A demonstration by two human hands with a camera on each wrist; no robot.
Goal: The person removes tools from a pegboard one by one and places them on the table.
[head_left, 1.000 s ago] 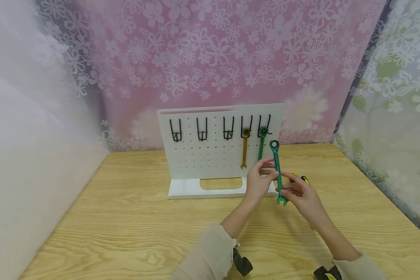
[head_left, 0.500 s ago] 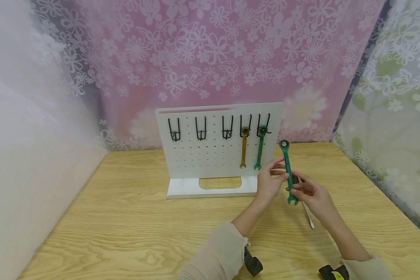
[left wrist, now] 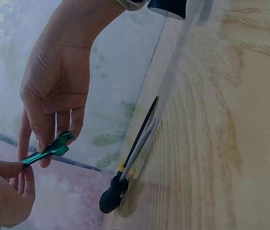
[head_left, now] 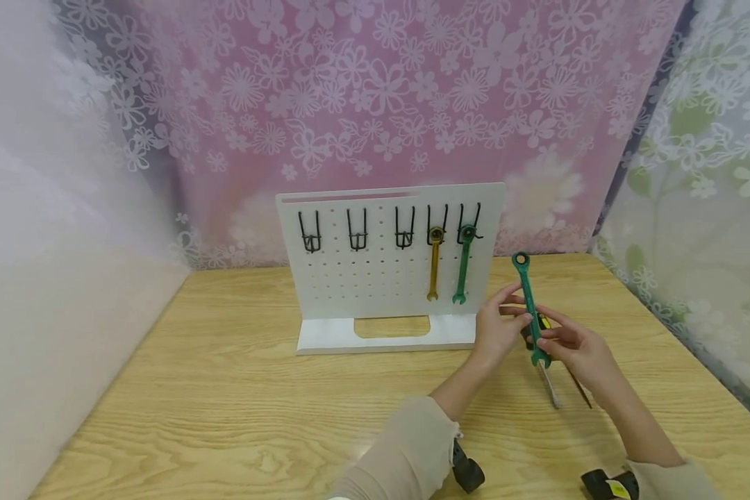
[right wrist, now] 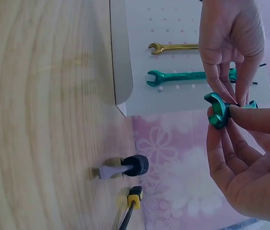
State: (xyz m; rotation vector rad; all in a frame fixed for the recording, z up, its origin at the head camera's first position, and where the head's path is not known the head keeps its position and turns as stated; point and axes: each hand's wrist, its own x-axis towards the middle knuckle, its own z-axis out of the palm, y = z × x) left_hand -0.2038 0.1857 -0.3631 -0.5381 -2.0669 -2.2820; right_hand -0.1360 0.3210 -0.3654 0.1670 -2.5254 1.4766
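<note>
A green combination wrench (head_left: 528,300) is held up over the table, ring end on top and forked end below. My left hand (head_left: 498,326) pinches its shaft between thumb and fingers. Lower down, near the fork, my right hand (head_left: 581,351) pinches it too. The right wrist view gives the forked end of this wrench (right wrist: 217,111) close up, between the right thumb and fingers. On the white pegboard (head_left: 362,278) hang a gold wrench (head_left: 434,267) and a second green wrench (head_left: 463,271), each by its ring end on a black hook.
Two screwdrivers lie on the table behind and below the hands: one with a black handle (left wrist: 110,197) and pale shaft, one with a black-and-yellow handle (right wrist: 135,197). Three hooks, such as the leftmost hook (head_left: 311,239), carry nothing. Floral curtains (head_left: 387,90) surround the table.
Both hands have moved to the right with the green wrench, away from the pegboard. The hung green wrench and the screwdrivers' shafts now show more fully.
</note>
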